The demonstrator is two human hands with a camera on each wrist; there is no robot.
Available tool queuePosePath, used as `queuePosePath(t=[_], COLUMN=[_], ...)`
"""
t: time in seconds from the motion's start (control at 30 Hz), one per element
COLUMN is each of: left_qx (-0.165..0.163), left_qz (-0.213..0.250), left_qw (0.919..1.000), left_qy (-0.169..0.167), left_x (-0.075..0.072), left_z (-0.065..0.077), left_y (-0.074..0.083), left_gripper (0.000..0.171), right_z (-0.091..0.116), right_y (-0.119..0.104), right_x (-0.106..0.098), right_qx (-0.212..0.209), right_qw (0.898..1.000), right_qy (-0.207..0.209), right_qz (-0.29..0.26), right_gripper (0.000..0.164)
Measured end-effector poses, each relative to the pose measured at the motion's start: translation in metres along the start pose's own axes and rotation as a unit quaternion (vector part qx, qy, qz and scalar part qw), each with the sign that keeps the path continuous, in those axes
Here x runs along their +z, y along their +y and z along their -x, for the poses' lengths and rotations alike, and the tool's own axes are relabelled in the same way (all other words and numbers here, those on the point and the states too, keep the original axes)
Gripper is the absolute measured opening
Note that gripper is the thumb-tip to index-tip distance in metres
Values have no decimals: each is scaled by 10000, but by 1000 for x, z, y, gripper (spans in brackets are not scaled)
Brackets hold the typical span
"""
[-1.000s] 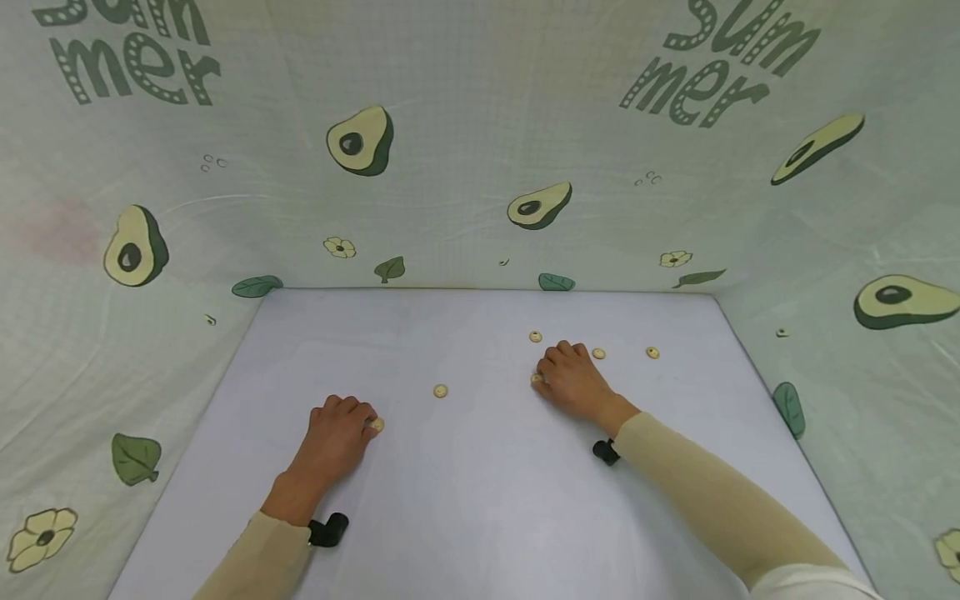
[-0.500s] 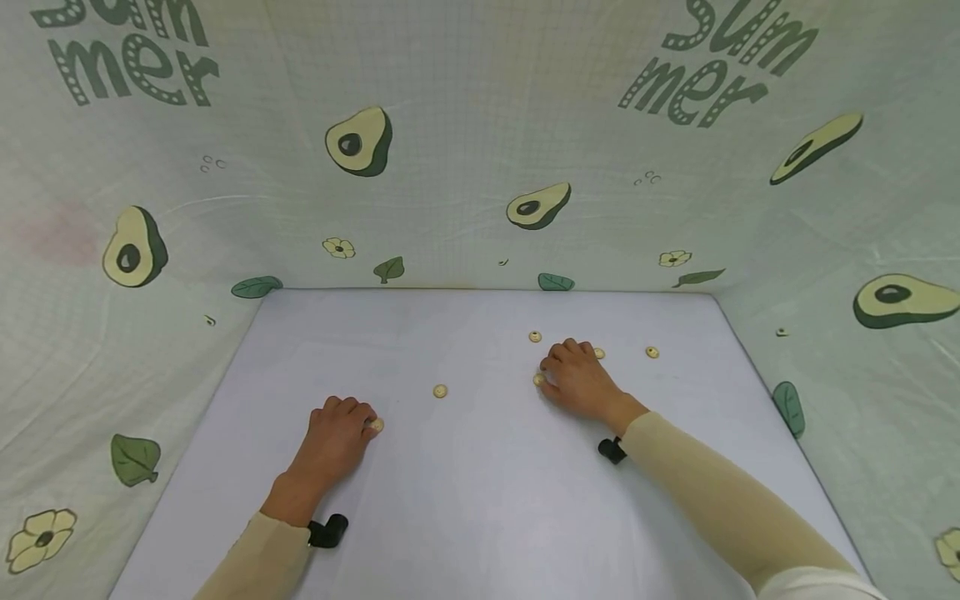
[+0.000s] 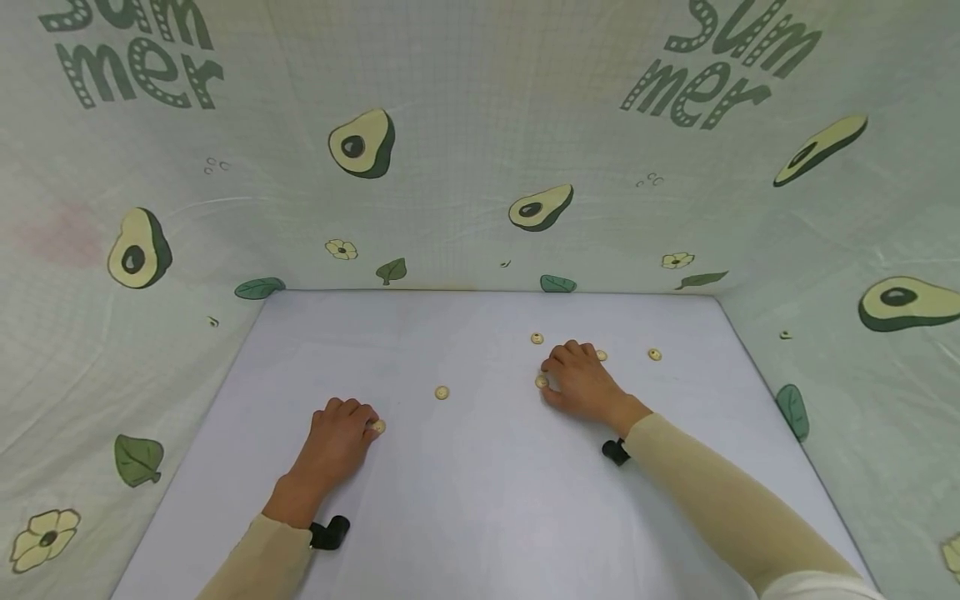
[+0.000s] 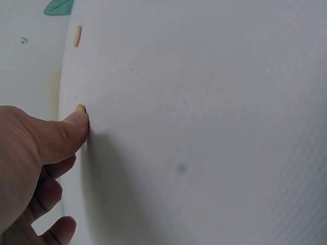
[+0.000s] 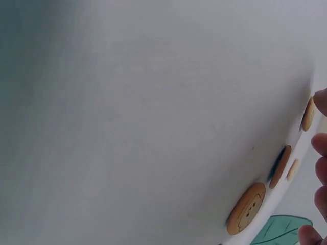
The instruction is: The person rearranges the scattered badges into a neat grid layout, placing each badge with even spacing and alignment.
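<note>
Round wooden buttons lie spread over the white table. My left hand (image 3: pixel 337 437) pinches a button (image 3: pixel 379 426) between thumb and forefinger close to the tabletop; in the left wrist view the thumb (image 4: pixel 76 122) hides most of that button (image 4: pixel 80 108). My right hand (image 3: pixel 581 383) has loosened fingers, thumb and forefinger parted around another button (image 3: pixel 542 382). In the right wrist view that button (image 5: pixel 309 115) shows just beside the thumb tip (image 5: pixel 322 102), and the other fingers hang loosely curled.
Single buttons lie at mid-table (image 3: pixel 442 392), near the back (image 3: pixel 537 338) and to the right (image 3: pixel 655 354). One button (image 3: pixel 602 355) is partly behind my right hand's fingers. A printed cloth (image 3: pixel 450 167) stands as a wall along the table's back and sides.
My right hand has shifted slightly right and its fingers have loosened, so the button there shows more fully. The left hand has kept its place.
</note>
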State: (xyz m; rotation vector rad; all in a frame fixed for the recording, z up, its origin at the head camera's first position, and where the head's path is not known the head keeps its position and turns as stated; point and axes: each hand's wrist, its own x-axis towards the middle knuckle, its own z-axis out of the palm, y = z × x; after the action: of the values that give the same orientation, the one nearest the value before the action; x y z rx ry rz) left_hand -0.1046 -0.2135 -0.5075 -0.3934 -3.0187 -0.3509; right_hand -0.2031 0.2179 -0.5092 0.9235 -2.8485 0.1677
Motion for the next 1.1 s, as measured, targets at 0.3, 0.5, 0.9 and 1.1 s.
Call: queuePosePath(t=[0.3,0.5,0.9,1.1], left_qx=[7,30,98,147], left_qz=[-8,-4,-6,-58], left_qw=[10000,10000,9999,9997], left_qy=[-42,27,129,184], left_x=[0,0,3,3], left_z=[-1,0,1,0], left_y=[1,1,-2,-2], left_gripper=[17,17,19,18], right_z=[-2,-3,-11,-26], right_y=[0,0,1,5], right_x=[-3,-3,-3,-13], right_qx=[-199,-179,-82,-93], right_qw=[9997,9997,9997,9999], right_qy=[-127,-184,-200,-13], right_qz=[48,4,-69,92], right_gripper=[24,20,19,22])
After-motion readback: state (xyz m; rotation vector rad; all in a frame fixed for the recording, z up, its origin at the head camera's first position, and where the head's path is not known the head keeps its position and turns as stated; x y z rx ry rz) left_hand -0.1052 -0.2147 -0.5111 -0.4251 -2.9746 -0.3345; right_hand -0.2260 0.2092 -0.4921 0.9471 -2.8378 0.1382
